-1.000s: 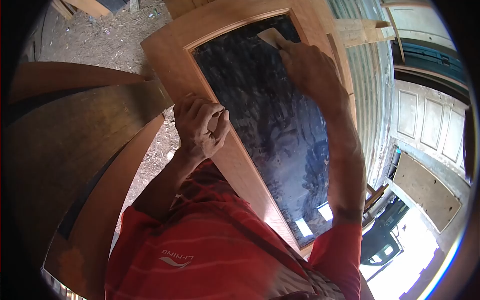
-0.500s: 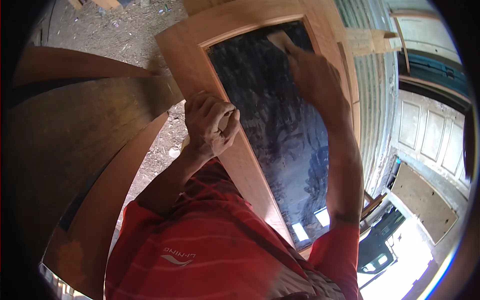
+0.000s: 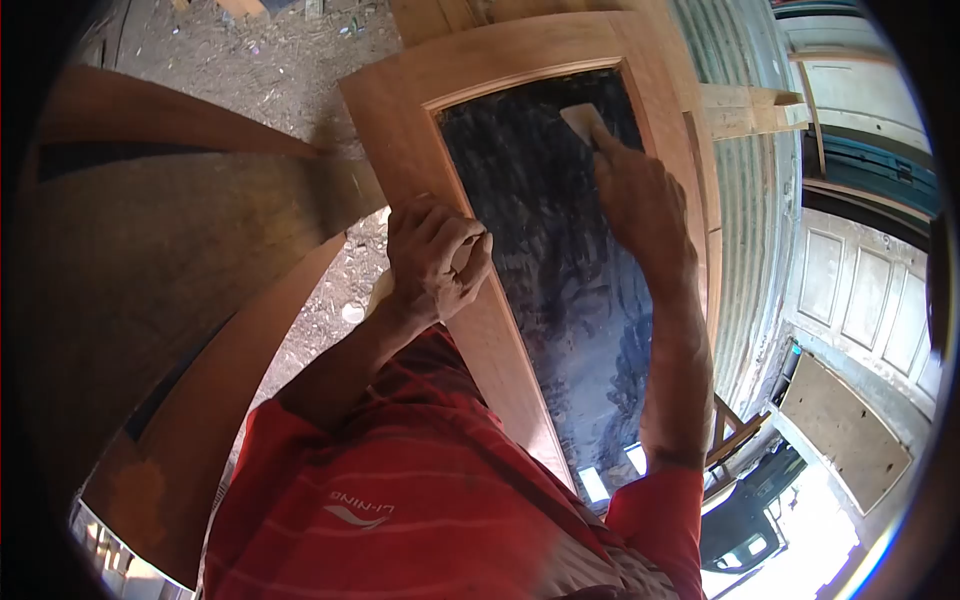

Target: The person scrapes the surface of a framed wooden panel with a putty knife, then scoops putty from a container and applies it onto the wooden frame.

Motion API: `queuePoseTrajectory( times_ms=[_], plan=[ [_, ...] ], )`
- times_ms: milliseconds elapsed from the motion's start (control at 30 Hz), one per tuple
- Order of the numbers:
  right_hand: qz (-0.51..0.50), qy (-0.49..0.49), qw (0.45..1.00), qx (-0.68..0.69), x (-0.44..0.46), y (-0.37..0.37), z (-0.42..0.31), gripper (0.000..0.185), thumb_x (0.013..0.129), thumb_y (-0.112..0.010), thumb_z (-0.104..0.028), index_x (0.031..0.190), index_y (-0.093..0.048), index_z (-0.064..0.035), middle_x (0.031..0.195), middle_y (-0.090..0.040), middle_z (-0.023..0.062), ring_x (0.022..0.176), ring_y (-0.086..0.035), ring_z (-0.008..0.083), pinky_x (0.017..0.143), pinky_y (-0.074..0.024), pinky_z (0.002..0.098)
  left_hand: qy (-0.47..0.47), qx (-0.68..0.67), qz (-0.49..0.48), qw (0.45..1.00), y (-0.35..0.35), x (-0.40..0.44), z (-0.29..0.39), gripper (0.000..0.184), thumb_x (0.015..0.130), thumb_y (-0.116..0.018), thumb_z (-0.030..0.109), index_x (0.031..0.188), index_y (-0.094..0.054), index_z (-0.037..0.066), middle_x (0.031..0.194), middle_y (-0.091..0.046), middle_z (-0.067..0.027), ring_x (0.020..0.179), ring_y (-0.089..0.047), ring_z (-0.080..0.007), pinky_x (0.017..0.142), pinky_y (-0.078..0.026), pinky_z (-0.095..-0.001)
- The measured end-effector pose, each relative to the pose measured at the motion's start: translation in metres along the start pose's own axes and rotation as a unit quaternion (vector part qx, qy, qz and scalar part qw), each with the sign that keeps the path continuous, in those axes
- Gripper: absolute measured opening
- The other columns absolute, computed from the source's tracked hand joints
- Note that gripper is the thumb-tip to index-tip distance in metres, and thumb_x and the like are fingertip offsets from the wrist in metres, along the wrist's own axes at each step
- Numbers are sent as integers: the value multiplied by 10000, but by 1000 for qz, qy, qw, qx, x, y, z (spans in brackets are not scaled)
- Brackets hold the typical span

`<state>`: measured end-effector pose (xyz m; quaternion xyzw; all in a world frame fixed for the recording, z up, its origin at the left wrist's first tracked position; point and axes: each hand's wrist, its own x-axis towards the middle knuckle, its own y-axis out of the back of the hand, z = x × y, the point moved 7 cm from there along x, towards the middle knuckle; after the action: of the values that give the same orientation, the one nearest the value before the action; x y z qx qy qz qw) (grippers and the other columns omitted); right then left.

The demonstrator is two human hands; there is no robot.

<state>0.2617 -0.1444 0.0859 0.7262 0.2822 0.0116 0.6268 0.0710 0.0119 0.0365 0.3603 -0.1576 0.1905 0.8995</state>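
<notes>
Right grip: we see the right hand [image 3: 640, 200] closed around a scraper [image 3: 582, 124]; handle mostly hidden in the fist, blade out front.
Left grip: left hand [image 3: 435, 255] curled, thumb near forefinger, over the frame's left side and seemingly resting there; a tan patch shows in the curl, and we can't tell if it's palm or something held.
Key relation: blade lies ahead and slightly left of the right grip, over the far right part of the dark panel [image 3: 560, 290]; we can't confirm edge contact.
Long axes: scraper slants from fist toward far left; panel runs lengthwise away from the body, far end tipped left.
Nearer hand: right, above the panel; left sits outside its left edge.
Panel: flat, dark, glossy at the near end with bright reflections, cloudy pale smears all over; glass or coated sheet, we can't say.
Frame: wooden frame [image 3: 525, 45] around the panel, reddish-brown, smooth, with a raised moulding lip and a gently curved look, maybe lens bend.
Scraper: thin, flat, pale blade, flared at the tip.
Left side: big brown board [image 3: 170, 230], scuffed, dull.
Right side: ribbed corrugated sheet [image 3: 755, 220], weathered.
Ground: floor [image 3: 250, 80] rough, littered with pale bits.
Body: red shirt [image 3: 420, 500], thin pale stripes.
</notes>
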Motion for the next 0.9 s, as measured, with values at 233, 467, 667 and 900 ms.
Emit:
queuePoseTrajectory(
  times_ms=[233,467,667,900],
  plan=[
    [15,0,1000,21,3,3,-6,438,1081,-544,-317,1471,-668,-158,1171,-733,297,1126,-682,517,976,-531,595,-7,12,4,1000,1,0,6,153,850,-822,110,937,-696,115,855,-673,-31,908,-648,-260,1030,-472,-496],
    [10,-13,999,45,1,2,16,442,1080,-560,-323,1483,-665,-175,1200,-731,301,1142,-691,512,1001,-539,572,-12,12,-8,1000,3,0,5,166,853,-821,120,959,-693,119,851,-668,-25,894,-648,-249,1036,-474,-490],
    [108,76,987,87,7,7,38,376,1054,-569,-255,1357,-733,-105,1169,-737,297,1118,-703,488,971,-545,576,-16,11,-10,1000,1,0,7,171,852,-822,115,965,-694,117,843,-661,-17,886,-647,-244,1034,-473,-484],
    [-29,18,999,31,-4,17,24,428,1066,-590,-270,1420,-700,-57,1288,-723,295,1224,-693,458,1073,-535,483,-20,13,-8,1000,2,2,6,142,889,-798,122,976,-688,104,865,-667,-33,905,-641,-262,1015,-473,-493]
  ],
)
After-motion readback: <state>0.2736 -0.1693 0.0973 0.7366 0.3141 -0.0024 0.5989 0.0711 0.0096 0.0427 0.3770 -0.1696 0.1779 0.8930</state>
